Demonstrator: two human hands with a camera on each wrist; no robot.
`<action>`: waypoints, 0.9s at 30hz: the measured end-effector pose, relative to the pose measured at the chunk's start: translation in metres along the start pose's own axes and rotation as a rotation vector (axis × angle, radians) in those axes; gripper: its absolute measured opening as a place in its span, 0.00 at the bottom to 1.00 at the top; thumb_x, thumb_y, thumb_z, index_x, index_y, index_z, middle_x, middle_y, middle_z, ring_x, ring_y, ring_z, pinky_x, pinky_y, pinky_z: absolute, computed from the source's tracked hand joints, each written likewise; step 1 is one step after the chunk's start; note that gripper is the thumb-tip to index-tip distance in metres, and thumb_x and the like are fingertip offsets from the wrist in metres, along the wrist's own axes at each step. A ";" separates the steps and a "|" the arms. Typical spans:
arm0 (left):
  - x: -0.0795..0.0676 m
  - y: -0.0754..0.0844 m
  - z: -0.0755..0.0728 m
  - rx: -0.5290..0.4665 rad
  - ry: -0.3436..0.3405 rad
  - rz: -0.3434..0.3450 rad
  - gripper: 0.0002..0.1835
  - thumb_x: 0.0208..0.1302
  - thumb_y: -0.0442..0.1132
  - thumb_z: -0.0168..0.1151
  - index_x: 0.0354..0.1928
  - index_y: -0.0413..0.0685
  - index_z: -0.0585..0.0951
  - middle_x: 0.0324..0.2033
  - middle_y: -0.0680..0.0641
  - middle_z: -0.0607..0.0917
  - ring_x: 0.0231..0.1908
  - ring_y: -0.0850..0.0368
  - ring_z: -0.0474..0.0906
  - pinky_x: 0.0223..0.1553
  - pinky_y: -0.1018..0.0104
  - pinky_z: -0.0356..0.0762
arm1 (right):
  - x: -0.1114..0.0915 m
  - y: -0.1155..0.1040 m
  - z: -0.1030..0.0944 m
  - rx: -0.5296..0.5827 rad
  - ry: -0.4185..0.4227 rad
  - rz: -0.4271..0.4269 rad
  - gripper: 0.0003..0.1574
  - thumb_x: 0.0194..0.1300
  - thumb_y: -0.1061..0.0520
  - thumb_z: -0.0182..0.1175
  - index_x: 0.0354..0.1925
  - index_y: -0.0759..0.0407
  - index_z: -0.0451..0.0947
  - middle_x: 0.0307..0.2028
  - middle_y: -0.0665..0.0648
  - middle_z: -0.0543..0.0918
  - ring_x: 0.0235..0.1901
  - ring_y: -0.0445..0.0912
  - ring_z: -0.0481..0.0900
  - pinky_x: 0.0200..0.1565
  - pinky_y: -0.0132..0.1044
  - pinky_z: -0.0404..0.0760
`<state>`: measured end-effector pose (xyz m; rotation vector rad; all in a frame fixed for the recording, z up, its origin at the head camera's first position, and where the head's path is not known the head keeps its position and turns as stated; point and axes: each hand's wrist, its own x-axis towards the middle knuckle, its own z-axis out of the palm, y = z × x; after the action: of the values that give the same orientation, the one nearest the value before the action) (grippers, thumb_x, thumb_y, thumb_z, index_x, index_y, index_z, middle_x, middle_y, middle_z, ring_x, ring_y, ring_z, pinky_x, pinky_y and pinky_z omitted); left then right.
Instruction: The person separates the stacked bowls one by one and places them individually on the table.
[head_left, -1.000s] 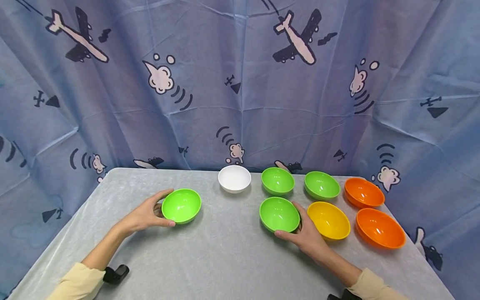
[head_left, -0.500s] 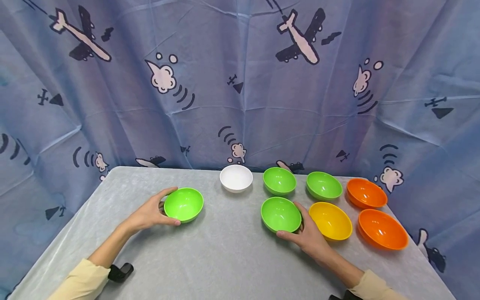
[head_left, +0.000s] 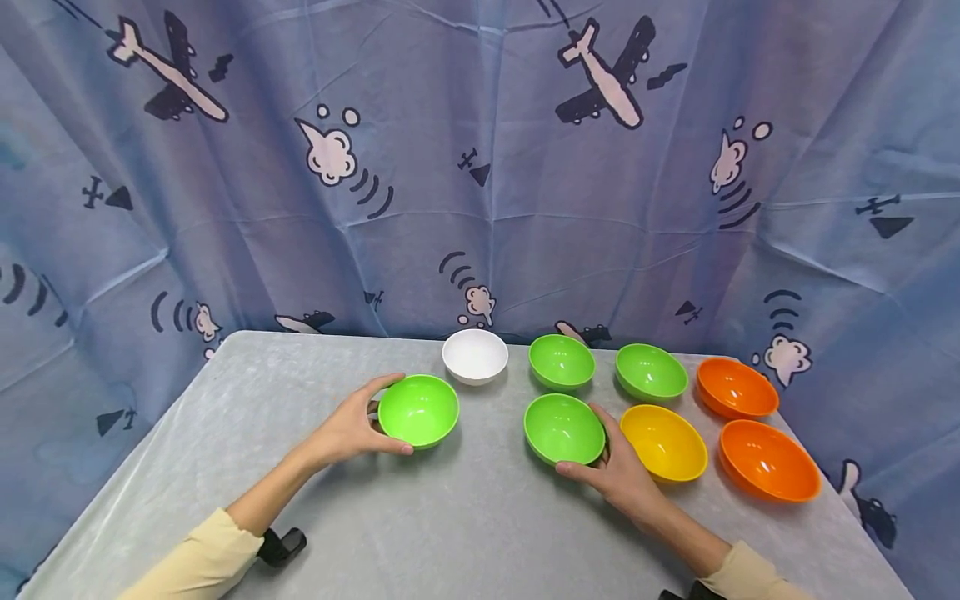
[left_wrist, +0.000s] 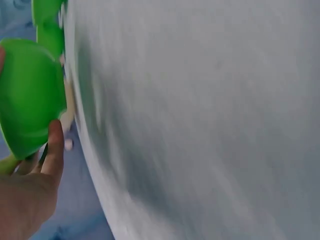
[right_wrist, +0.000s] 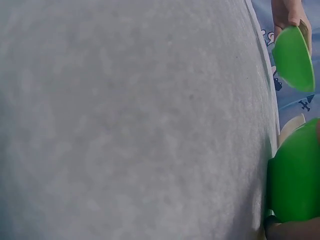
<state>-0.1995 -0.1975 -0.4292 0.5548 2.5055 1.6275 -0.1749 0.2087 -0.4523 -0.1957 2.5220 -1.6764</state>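
Observation:
In the head view my left hand (head_left: pixel 351 429) grips a bright green bowl (head_left: pixel 418 411) by its left side, thumb in front and fingers behind. The left wrist view shows that bowl (left_wrist: pixel 31 97) tilted, apart from the table surface. My right hand (head_left: pixel 618 471) holds a second green bowl (head_left: pixel 564 428) by its right side, right of the first one. In the right wrist view this bowl (right_wrist: pixel 295 175) stands at the table, while the left hand's bowl (right_wrist: pixel 293 59) hangs above the surface. Part of each hand's fingers is hidden behind its bowl.
Behind stand a white bowl (head_left: pixel 475 357) and two more green bowls (head_left: pixel 562 362) (head_left: pixel 651 372). A yellow bowl (head_left: pixel 663 443) is close to my right hand. Two orange bowls (head_left: pixel 737 388) (head_left: pixel 768 461) sit near the right edge of the grey-covered table (head_left: pixel 480 533). A patterned curtain (head_left: pixel 405 167) hangs behind.
My left hand has carried its green bowl to the right, closer to the other green bowl. The right hand and its bowl have stayed in place. The head view has shifted slightly.

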 end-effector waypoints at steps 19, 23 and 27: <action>0.032 0.013 0.068 0.087 -0.007 0.025 0.58 0.38 0.40 0.88 0.73 0.38 0.66 0.62 0.39 0.74 0.48 0.47 0.78 0.50 0.54 0.77 | 0.003 -0.001 -0.004 -0.029 -0.014 -0.017 0.70 0.57 0.53 0.79 0.79 0.67 0.42 0.75 0.69 0.54 0.72 0.60 0.56 0.71 0.56 0.54; 0.033 0.010 0.070 0.097 -0.017 0.000 0.59 0.40 0.40 0.88 0.75 0.37 0.63 0.64 0.38 0.73 0.51 0.45 0.77 0.54 0.49 0.74 | 0.004 -0.002 -0.004 -0.034 -0.016 -0.013 0.70 0.56 0.53 0.79 0.78 0.68 0.42 0.75 0.70 0.53 0.72 0.61 0.55 0.72 0.57 0.53; 0.030 0.012 0.068 0.050 -0.061 -0.015 0.61 0.44 0.38 0.86 0.77 0.35 0.57 0.69 0.35 0.67 0.57 0.41 0.76 0.59 0.46 0.72 | 0.004 -0.002 -0.004 -0.078 -0.011 0.003 0.72 0.54 0.50 0.80 0.78 0.68 0.42 0.75 0.70 0.53 0.73 0.61 0.54 0.72 0.58 0.53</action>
<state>-0.2056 -0.1244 -0.4439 0.5800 2.5065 1.5235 -0.1799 0.2109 -0.4490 -0.2065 2.5801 -1.5729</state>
